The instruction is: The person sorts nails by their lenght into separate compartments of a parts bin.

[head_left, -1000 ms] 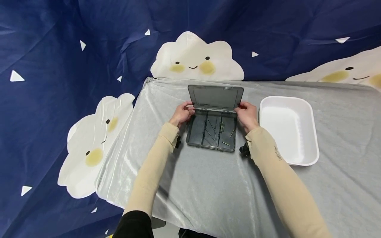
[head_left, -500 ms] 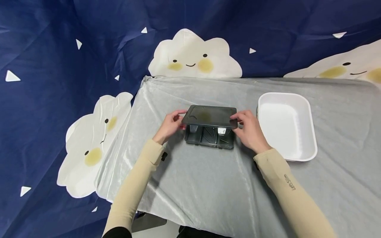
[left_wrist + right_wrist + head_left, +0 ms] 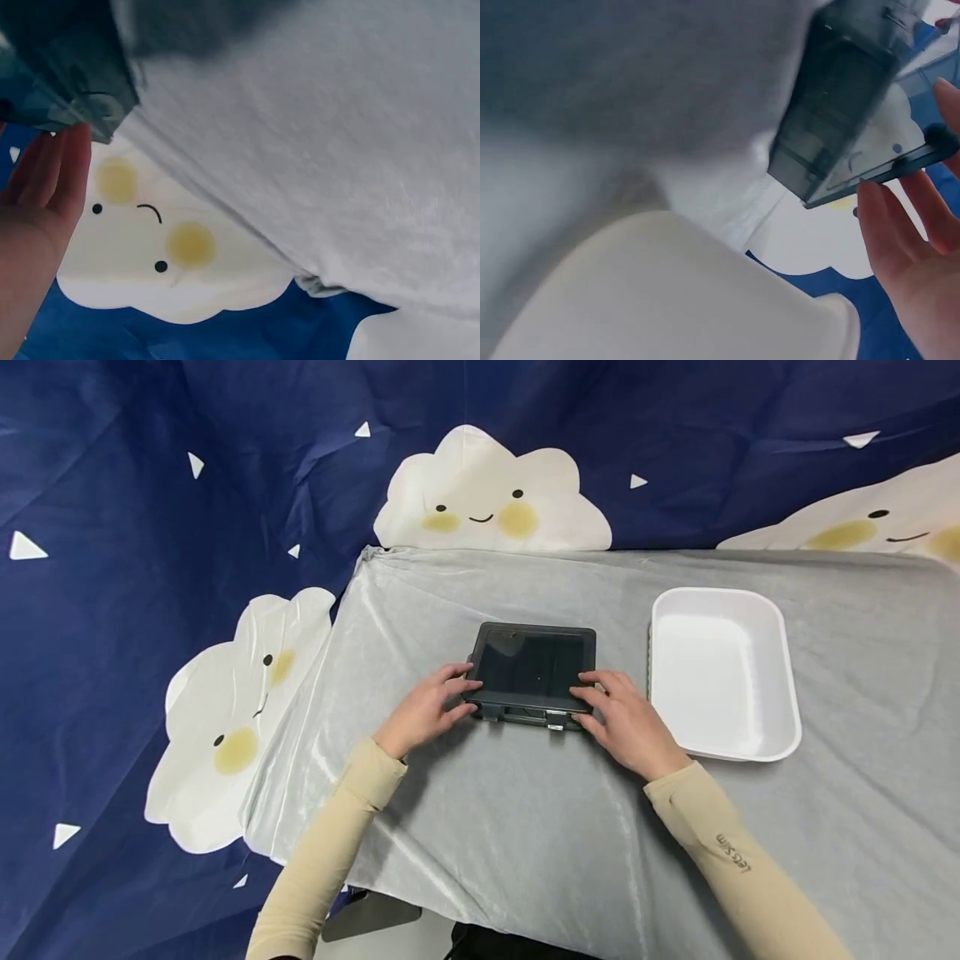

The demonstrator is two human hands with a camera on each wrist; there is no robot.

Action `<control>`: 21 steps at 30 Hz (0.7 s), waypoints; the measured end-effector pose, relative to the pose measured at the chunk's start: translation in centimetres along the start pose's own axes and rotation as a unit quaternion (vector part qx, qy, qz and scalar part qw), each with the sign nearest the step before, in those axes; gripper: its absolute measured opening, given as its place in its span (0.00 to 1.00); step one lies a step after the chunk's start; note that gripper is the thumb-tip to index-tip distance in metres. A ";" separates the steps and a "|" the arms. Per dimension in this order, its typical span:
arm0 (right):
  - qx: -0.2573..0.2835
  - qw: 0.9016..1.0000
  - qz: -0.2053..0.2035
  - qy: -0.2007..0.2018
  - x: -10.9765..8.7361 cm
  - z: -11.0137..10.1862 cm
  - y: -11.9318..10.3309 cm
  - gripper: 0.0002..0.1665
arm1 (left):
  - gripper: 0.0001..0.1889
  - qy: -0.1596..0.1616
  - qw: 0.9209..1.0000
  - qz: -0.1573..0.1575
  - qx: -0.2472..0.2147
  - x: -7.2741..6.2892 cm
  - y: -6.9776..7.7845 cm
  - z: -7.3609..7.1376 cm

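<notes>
A dark translucent plastic organizer box (image 3: 532, 666) lies on the grey cloth, its hinged lid lowered almost flat over the base. Two clasps (image 3: 556, 719) hang from the lid's front edge, and a narrow gap shows there. My left hand (image 3: 427, 706) grips the lid's left front corner between fingers and thumb. On the opposite side, my right hand (image 3: 626, 720) pinches the right front corner, fingertips on top and thumb at the front edge. Both wrist views show the see-through box (image 3: 832, 105) at the fingertips. Its contents are hidden from above.
To the right of my right hand stands a white plastic basin (image 3: 723, 685). Grey velvety cloth (image 3: 525, 827) covers the table. Behind and to the left hangs a dark blue curtain (image 3: 300, 443) printed with clouds.
The lid has swung from upright down over the compartments with the nails or screws, now covering them. Both hands have come forward from the hinge side to the front corners.
</notes>
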State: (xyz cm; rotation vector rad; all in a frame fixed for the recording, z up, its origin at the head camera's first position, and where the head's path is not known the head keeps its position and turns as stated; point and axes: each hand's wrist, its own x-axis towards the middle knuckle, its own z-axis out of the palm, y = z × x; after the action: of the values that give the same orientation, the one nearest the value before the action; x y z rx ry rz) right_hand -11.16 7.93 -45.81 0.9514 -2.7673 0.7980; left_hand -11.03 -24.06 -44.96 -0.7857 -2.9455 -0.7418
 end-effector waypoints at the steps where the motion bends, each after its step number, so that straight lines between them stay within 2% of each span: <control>1: -0.009 1.000 -0.002 -0.001 -0.2 0.2 0.1 0.23 | 0.19 -0.003 1.000 0.007 0.018 0.1 0.0 0.2; 5: -0.032 0.999 -0.015 -0.003 -0.6 0.8 0.3 0.23 | 0.17 -0.007 0.996 0.043 0.073 0.4 0.2 0.8; 9: -0.036 0.999 -0.023 0.005 -0.8 1.2 0.4 0.23 | 0.18 -0.017 0.993 0.065 0.096 0.4 0.2 1.2; 16: -0.047 0.998 -0.035 0.013 -1.0 1.6 0.3 0.22 | 0.26 -0.054 0.991 0.052 0.109 0.1 0.6 2.0; 21: -0.049 0.998 -0.040 0.022 -1.1 1.9 0.2 0.21 | 0.25 -0.044 0.990 0.049 0.124 -0.1 0.7 2.7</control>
State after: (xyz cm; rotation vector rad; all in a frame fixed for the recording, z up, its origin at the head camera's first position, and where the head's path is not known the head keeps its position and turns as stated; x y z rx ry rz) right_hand -10.26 7.71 -47.85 1.0062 -2.6845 0.6568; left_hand -10.27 -22.35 -47.02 -0.9534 -2.9683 -0.3354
